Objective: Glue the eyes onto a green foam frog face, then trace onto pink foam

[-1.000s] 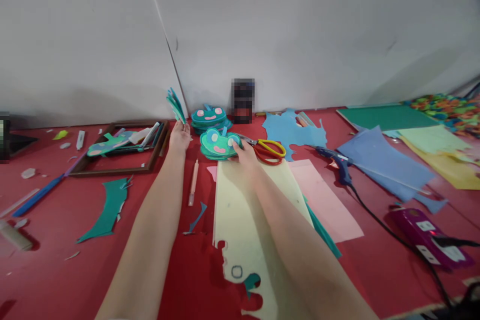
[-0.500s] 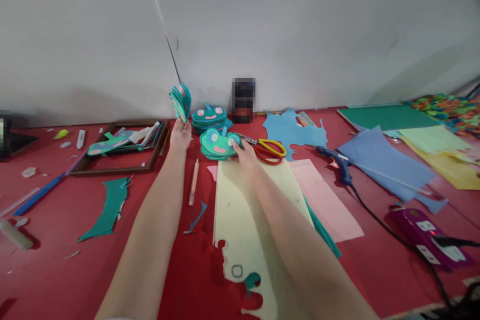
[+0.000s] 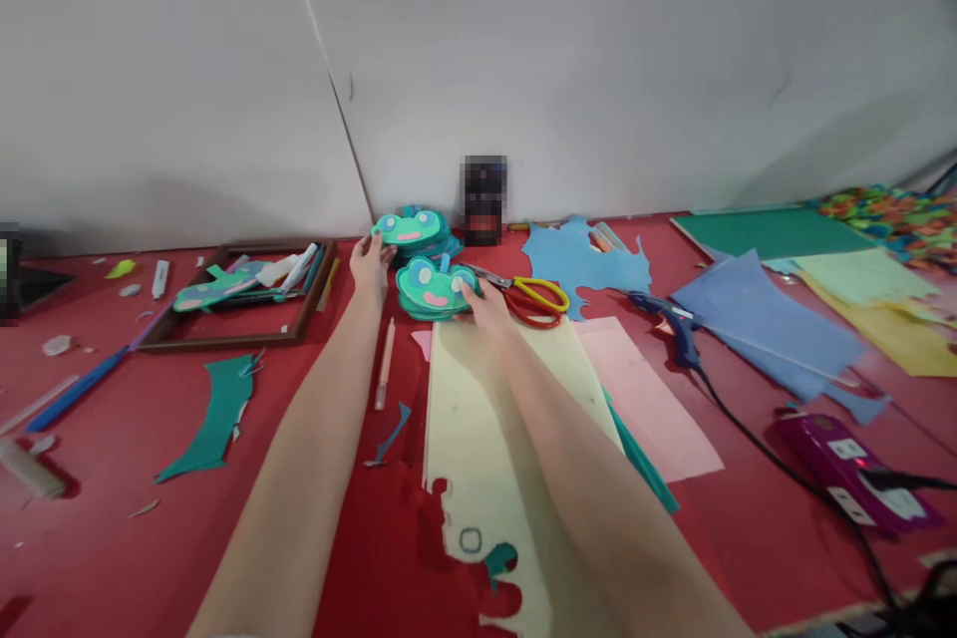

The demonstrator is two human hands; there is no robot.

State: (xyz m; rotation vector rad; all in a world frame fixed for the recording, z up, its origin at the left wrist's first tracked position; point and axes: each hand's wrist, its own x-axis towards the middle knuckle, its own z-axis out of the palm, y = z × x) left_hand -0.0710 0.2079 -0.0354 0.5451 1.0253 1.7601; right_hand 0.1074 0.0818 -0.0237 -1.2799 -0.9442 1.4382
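At far centre, my left hand (image 3: 370, 264) pinches the left edge of a green face cutout (image 3: 408, 228) at the far stack (image 3: 450, 245); my right hand (image 3: 488, 309) grips the right edge of the near stack (image 3: 434, 289). Both uppermost faces carry eyes and mouth and appear complete. Just right, the scissors (image 3: 506, 283) lie unheld. Nearer, the pale yellow sheet (image 3: 464, 419) is partly cut. Remaining count: I cannot tell.

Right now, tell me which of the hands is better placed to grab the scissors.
Probably the right hand: it holds the front green face stack beside the scissors, though it would have to let go first. The left hand is farther away, at the rear stack.
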